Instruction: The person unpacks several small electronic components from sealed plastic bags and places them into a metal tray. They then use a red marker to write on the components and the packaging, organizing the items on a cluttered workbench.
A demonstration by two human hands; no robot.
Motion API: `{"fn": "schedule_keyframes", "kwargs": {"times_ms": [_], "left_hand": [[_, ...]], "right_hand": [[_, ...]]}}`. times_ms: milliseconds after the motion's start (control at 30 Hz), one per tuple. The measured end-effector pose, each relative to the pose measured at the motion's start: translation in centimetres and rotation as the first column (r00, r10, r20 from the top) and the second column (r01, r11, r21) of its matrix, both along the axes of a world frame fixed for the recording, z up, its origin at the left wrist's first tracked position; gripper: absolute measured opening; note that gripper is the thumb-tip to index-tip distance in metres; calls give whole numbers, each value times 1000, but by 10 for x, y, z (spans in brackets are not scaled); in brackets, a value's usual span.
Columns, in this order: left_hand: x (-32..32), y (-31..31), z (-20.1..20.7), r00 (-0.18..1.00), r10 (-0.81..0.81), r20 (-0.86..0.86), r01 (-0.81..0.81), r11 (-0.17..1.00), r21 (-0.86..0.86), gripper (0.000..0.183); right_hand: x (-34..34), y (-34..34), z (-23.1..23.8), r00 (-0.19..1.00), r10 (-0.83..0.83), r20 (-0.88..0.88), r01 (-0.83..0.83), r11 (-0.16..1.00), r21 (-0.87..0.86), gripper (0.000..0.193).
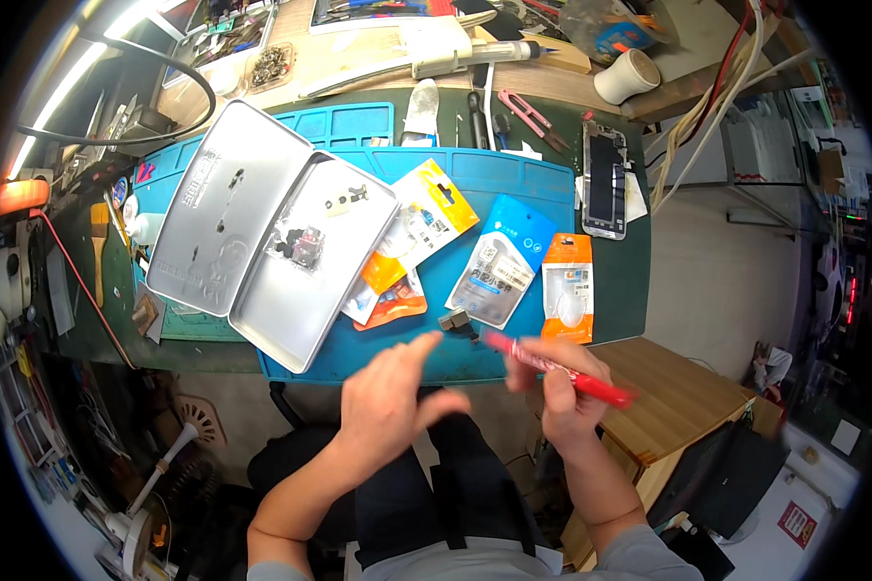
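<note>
My right hand (576, 382) is closed round a red marker pen (583, 381), whose tip end points left toward my other hand. Just in front of the mat's near edge, my left hand (388, 392) holds nothing, its thumb spread away from the fingers. Beyond its fingertips a small grey and black electronic part (457, 321) lies on the blue work mat (358, 353), apart from both hands. Past it lies a blue and clear pouch (502, 263), with an orange and clear pouch (568, 290) to its right.
An opened metal tin (276, 320) with small parts inside lies on the left, beside orange packets (424, 218). A phone screen assembly (605, 184) lies at the right. Pink-handled pliers (528, 111) and a white cup (628, 77) are at the back. A wooden cabinet (669, 387) stands lower right.
</note>
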State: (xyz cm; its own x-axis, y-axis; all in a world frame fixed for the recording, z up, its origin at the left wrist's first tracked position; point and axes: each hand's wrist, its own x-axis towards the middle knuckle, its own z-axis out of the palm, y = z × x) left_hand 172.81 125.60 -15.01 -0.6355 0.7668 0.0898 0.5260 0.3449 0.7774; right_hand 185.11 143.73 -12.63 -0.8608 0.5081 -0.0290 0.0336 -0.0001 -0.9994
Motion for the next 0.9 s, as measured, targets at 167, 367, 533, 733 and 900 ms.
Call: {"fn": "schedule_keyframes", "kwargs": {"times_ms": [167,367,533,733,900], "left_hand": [[8,23,-27,938,197,-284,-197,980,28,45],[10,26,-33,912,227,-340,-238,971,9,34],[2,28,-27,918,248,-311,-261,965,-2,29],[-1,27,-27,923,229,-311,-244,970,-12,30],[-1,27,-27,924,221,-311,-235,972,-6,30]], "right_hand": [[-28,-2,-42,990,69,-121,-10,902,432,16],[-38,0,-56,987,58,-147,25,859,511,13],[-39,4,-54,994,70,-89,-12,847,532,14],[-47,3,-59,982,96,-163,24,791,611,16],[-47,3,-60,985,97,-144,10,796,605,15]]}}
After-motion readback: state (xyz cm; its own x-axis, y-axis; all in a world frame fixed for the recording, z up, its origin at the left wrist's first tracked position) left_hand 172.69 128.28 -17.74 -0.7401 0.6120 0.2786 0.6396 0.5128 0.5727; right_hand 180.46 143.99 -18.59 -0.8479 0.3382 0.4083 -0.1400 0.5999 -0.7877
